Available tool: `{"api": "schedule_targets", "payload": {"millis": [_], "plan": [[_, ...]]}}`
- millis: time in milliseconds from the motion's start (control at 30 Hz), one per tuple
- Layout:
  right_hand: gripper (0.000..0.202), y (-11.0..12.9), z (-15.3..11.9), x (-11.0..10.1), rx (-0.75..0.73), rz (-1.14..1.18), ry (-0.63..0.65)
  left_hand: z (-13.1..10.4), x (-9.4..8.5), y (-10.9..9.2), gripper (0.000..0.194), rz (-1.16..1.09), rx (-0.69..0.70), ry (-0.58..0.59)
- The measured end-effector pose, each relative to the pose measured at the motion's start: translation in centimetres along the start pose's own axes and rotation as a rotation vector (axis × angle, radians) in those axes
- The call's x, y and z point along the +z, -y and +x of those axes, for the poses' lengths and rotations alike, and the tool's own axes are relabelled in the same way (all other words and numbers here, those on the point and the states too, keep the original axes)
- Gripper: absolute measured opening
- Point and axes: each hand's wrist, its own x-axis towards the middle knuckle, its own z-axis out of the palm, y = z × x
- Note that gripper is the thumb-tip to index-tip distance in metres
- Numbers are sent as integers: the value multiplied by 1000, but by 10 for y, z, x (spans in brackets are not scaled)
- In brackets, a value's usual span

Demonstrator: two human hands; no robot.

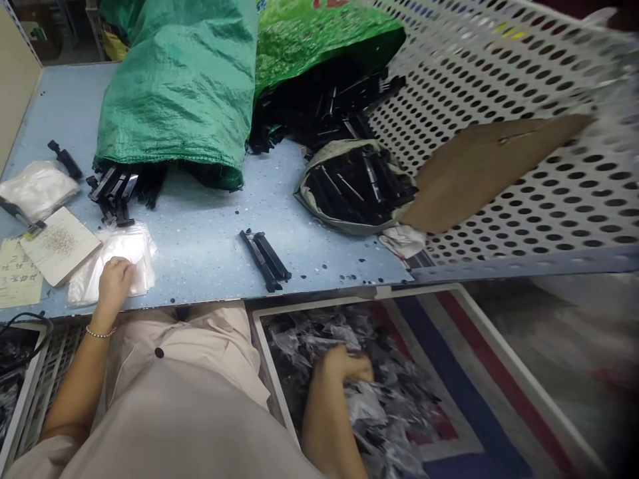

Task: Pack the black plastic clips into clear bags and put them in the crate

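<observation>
My left hand rests on a stack of clear plastic bags near the table's front edge, its thumb and fingers pinched together at the top bag. My right hand is low at the right, over a bin of black parts in clear bags. Its fingers are curled and slightly blurred; whatever they hold is hidden. Two black plastic parts lie side by side on the blue table, between the hands. More black parts spill from a green woven sack.
A bright green sack and an open grey-green bag hold more black parts. A perforated white panel and a brown cardboard flap stand at right. A white block, another bag stack and a handwritten note lie left.
</observation>
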Motion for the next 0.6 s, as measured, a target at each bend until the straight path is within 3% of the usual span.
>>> {"api": "schedule_targets", "payload": {"millis": [67,133,233,300,467,600], "plan": [[47,12,28,7,90,25,-187,2,-5,2,16,-126,-74,-4],[44,33,55,15,43,70,-162,4,-8,3,11,-196,-135,-44],[39,77,84,32,-200,30,287,2,-9,2,11,-282,-218,-100],[37,104,93,46,-229,-60,490,0,-8,4,15,-389,-276,-117],[43,146,74,70,-266,-119,553,-9,-4,10,28,-566,-330,-173],[56,168,44,63,-194,-117,535,-11,-1,8,25,-528,-335,-177]]}}
